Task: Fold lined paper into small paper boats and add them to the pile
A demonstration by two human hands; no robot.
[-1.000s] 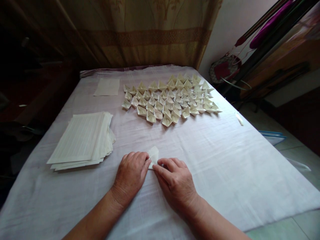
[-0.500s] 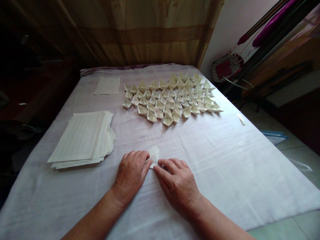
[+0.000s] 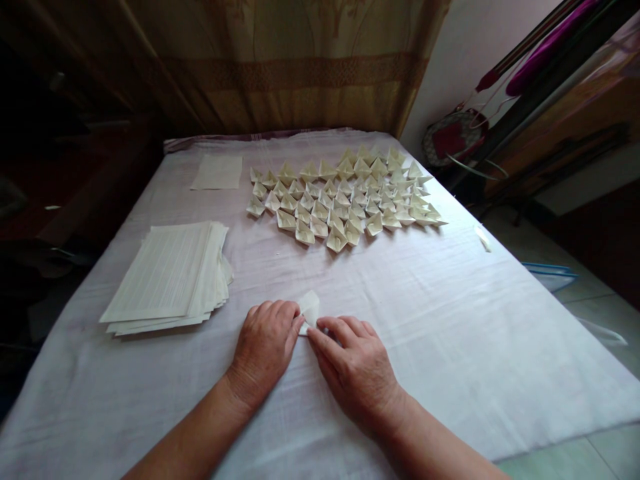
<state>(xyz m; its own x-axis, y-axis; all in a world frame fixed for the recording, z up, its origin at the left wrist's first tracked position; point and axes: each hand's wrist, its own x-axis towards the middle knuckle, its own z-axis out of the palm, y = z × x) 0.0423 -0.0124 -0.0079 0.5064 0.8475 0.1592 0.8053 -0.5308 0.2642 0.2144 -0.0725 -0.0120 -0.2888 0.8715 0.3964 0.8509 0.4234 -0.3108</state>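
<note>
A small piece of folded white paper [image 3: 310, 305] lies on the cloth-covered table between my two hands. My left hand [image 3: 265, 340] pinches its left edge between thumb and fingers. At its lower right, my right hand [image 3: 355, 360] grips the paper with thumb and forefinger, its other fingers curled. Part of the fold is hidden under my fingertips. Beyond my hands stand several folded paper boats [image 3: 337, 237], pale and pointed, grouped in uneven rows.
To the left lies a loose stack of lined paper sheets [image 3: 160, 273]. A single square sheet [image 3: 217, 172] rests behind it. A small white scrap [image 3: 483, 239] is near the table's right edge. A curtain [image 3: 280, 73] hangs at the back, and a bag [image 3: 453, 137] hangs at the back right.
Both hands keep nearly the same place on the folded paper, with only slight finger movement. The whole view has shifted a little.
</note>
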